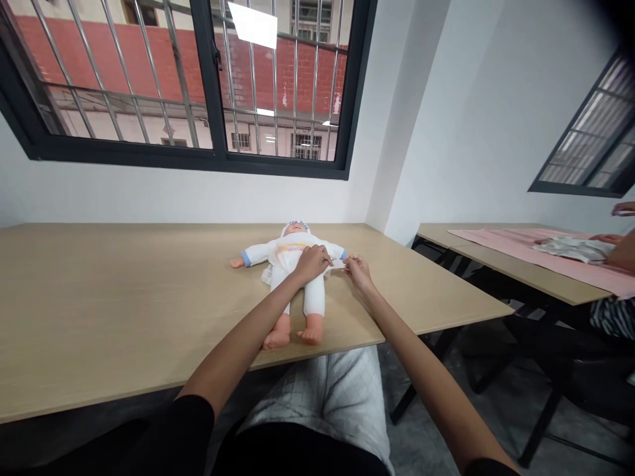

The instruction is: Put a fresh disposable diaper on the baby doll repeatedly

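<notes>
A baby doll (pixel 313 299) in white clothes with blue cuffs lies on its back on the wooden table, its bare feet towards me. Around its middle is a white diaper (pixel 288 250) with a yellow and pink print on the front. My left hand (pixel 312 262) lies over the diaper's right part, its fingers bent and gripping the edge. Between the fingertips of my right hand (pixel 358 271) is the white side tab (pixel 338 264) of the diaper, drawn out beside the doll's hip. My left hand hides part of the diaper front.
The wooden table (pixel 124 284) runs along the wall beneath a barred window (pixel 213 158). At the right, a second table (pixel 536 274) bears a pink cloth (pixel 501 239) and a white cloth item (pixel 575 248), with another person's hands nearby. A dark chair (pixel 570 370) stands below it.
</notes>
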{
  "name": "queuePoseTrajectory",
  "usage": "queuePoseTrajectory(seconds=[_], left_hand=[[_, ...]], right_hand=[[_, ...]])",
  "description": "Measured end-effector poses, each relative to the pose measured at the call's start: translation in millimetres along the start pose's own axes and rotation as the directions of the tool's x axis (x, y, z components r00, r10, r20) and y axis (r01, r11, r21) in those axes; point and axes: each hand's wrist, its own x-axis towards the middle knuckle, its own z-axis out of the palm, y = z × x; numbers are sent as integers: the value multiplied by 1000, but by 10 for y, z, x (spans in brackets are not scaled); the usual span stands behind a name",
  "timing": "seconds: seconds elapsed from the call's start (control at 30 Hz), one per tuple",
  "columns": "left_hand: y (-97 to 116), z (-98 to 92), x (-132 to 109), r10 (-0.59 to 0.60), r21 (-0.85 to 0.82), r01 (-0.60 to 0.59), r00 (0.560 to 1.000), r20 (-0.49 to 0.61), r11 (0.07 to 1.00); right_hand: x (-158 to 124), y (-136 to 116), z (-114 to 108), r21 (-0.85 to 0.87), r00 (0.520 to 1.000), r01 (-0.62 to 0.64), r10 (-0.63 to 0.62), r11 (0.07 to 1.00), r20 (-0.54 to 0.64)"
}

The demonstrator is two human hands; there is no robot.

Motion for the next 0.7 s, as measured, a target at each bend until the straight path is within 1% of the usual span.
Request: queuePoseTrajectory(seconds=[0.17, 0.3, 0.43, 0.57, 0.63, 0.7], left_hand=[[-12, 37, 8, 17, 159, -22, 999, 34, 987], [7, 36, -4, 35, 215, -45, 998, 49, 976], [2, 64, -8, 58, 301, -93, 991, 121, 949], [12, 99, -18, 95, 383, -155, 981, 171, 910], [41, 107, -30, 104, 423, -163, 982, 158, 891], [80, 111, -41, 95, 461, -146, 987, 132, 875]], right_hand=[[6, -4, 12, 19, 999, 24, -24, 1000, 31], [17, -12, 28, 68, 998, 21, -25, 997, 61], [5, -16, 52, 70, 997, 9, -15, 997, 80], [17, -2, 52, 49, 999, -1, -2, 999, 47], [66, 5, 49, 53, 1000, -27, 26, 998, 14], [147, 2, 62, 46, 999, -54, 54, 997, 5]])
